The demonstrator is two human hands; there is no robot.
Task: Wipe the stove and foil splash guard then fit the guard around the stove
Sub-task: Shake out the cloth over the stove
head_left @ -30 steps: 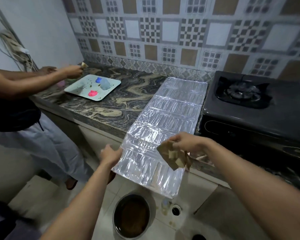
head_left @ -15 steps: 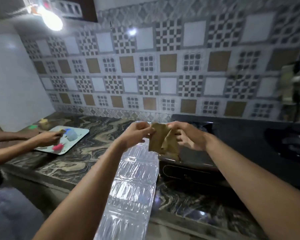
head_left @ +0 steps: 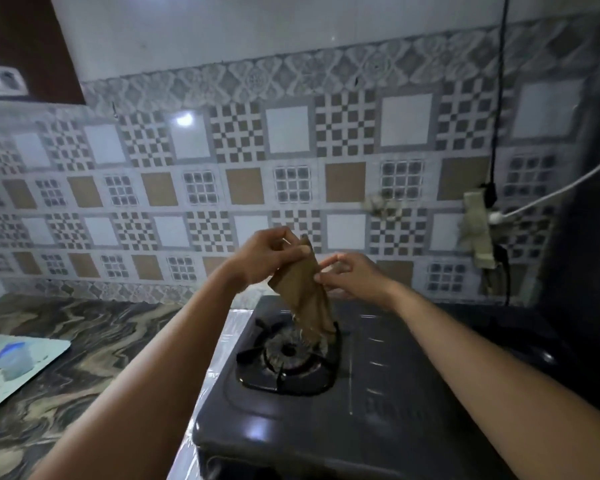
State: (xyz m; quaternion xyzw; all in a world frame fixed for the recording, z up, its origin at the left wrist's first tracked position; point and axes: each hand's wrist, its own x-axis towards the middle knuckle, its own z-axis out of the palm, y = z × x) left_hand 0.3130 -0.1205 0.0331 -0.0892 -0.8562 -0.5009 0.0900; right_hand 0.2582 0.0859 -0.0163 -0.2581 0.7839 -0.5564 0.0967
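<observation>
A brown cloth [head_left: 305,289] hangs in the air above the burner [head_left: 286,355] of the black stove [head_left: 378,410]. My left hand [head_left: 264,258] pinches its top edge. My right hand [head_left: 354,275] pinches its right side with thumb and fingers. The cloth's lower end dangles close to the burner grate. The foil splash guard [head_left: 219,344] lies flat on the counter along the stove's left side, mostly hidden behind my left forearm.
A pale tray [head_left: 42,355] with a blue cup and a red item sits at the left on the marbled counter [head_left: 84,327]. The patterned tiled wall [head_left: 291,188] stands behind. Cables and a socket [head_left: 489,216] hang at right, beside a dark panel.
The view has swung right and tilted toward the stove. Both hands kept the cloth and moved it over the burner; it now hangs longer. The other person has left the view.
</observation>
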